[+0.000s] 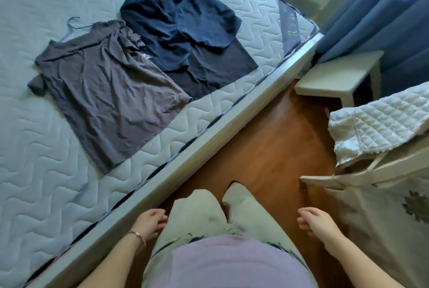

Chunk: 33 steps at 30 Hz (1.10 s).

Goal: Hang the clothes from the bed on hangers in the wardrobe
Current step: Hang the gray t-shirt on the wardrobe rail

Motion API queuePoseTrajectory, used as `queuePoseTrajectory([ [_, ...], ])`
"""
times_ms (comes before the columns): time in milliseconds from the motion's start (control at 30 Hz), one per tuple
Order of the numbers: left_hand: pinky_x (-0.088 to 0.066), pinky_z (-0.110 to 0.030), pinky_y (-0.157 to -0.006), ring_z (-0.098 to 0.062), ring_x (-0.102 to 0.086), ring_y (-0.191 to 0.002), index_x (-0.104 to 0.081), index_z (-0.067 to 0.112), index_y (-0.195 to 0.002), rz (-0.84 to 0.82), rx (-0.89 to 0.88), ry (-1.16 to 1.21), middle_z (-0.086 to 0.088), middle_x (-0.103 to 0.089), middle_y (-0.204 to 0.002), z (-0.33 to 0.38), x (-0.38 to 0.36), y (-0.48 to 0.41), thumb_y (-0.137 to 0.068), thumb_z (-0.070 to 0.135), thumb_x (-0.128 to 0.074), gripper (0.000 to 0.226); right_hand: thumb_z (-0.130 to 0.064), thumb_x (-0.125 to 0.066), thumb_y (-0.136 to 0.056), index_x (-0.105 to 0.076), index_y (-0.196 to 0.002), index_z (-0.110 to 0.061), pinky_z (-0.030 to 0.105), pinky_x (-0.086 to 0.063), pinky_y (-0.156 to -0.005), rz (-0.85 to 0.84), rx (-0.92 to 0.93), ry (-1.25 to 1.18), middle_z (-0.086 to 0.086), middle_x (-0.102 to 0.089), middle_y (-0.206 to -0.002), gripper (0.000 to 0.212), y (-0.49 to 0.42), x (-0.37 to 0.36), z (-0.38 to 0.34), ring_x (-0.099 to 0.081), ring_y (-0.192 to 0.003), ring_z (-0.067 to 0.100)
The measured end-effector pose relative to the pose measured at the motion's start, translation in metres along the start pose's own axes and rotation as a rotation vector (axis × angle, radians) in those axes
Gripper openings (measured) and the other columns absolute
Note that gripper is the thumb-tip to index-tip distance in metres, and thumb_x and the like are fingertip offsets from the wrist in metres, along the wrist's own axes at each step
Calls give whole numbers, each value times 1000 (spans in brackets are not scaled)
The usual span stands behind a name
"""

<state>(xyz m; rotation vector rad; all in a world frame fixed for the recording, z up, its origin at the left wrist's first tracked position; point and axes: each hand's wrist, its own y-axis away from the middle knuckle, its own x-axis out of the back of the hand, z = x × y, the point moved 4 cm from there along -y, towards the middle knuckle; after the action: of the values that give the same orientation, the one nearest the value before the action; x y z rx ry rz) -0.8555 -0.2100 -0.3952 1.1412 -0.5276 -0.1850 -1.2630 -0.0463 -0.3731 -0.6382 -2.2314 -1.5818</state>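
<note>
On the bed (69, 148), a soft, limp brown shirt (104, 92) sits on its hanger (74, 24); grip that hook. Left hand (151, 222) and right hand (318, 220) hang empty, fingers loosely curled.

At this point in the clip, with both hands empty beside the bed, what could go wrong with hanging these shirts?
1. The navy shirt overlaps the brown shirt and a dark garment beneath it; lifting one may drag the others.
2. Thin wire hangers already sit at the collars; a careless grab could slip a shirt off.
3. The tote bag crowds the floor near the right hand, a possible trip.
</note>
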Motion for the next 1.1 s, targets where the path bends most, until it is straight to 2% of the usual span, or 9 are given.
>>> queuePoseTrajectory([
  [133, -45, -27, -72, -13, -60, -87, -58, 19, -109, 45, -11, 128, 0, -64, -104, 24, -8, 10, -95, 22, -45, 19, -21, -46, -95, -61, -103, -12, 24, -43, -56, -28, 22, 103, 7, -66, -82, 20, -46, 36, -74, -60, -73, 19],
  [233, -41, -33, -84, -20, -58, -96, -56, 14, -112, 85, 28, 228, -6, -62, -111, 28, 2, 7, -96, 22, -42, 23, -21, -47, -94, -62, -101, -12, 23, -43, -54, -46, 92, 191, 5, -66, -79, 20, -67, 29, -127, -61, -70, 18],
  [367, -39, -37, -95, -26, -58, -107, -54, 9, -118, 110, 111, 308, -11, -61, -120, 30, 20, -7, -96, 21, -41, 28, -19, -49, -92, -64, -99, -12, 34, -54, -72, -114, 159, 294, 4, -68, -77, 17, -74, -11, -193, -65, -76, 21],
  [500, -37, -38, -100, -28, -56, -113, -53, 8, -119, 101, 174, 375, -13, -59, -124, 41, 35, -30, -96, 20, -42, 28, -18, -49, -92, -65, -103, -9, 30, -49, -65, -240, 248, 454, 2, -67, -77, 21, -64, -63, -253, -61, -73, 20],
  [633, -39, -32, -87, -26, -57, -98, -53, 8, -117, 101, 173, 420, -14, -61, -114, 80, 47, -48, -95, 17, -43, 25, -16, -50, -92, -64, -107, -11, 33, -51, -91, -332, 369, 546, 5, -66, -96, 22, -51, -99, -316, -63, -93, 22],
  [700, -38, -26, -70, -21, -55, -81, -54, 7, -115, 92, 138, 450, -12, -60, -104, 106, 55, -55, -95, 17, -44, 25, -13, -50, -92, -64, -105, -9, 23, -53, -74, -314, 344, 472, 6, -65, -85, 20, -51, -103, -340, -62, -77, 20],
  [767, -38, -25, -63, -18, -55, -76, -55, 7, -111, 89, 91, 491, -11, -59, -101, 129, 61, -58, -94, 15, -46, 21, -12, -49, -92, -63, -104, -9, 17, -46, -53, -322, 306, 455, 6, -64, -79, 19, -50, -99, -352, -57, -67, 17],
  [900, -38, -20, -60, -22, -56, -87, -58, 9, -102, 155, 4, 480, -10, -61, -99, 179, 85, -77, -93, 12, -46, 15, -14, -48, -92, -64, -99, -12, 20, -40, -56, -354, 262, 614, 5, -67, -83, 18, -66, -100, -382, -58, -72, 16],
  [1100, -41, -14, -59, -15, -54, -76, -58, 11, -102, 140, -72, 422, -8, -60, -96, 255, 119, -117, -93, 11, -46, 15, -17, -47, -95, -63, -106, -8, 15, -45, -54, -434, 338, 804, 4, -66, -87, 22, -103, -147, -470, -61, -73, 14],
])
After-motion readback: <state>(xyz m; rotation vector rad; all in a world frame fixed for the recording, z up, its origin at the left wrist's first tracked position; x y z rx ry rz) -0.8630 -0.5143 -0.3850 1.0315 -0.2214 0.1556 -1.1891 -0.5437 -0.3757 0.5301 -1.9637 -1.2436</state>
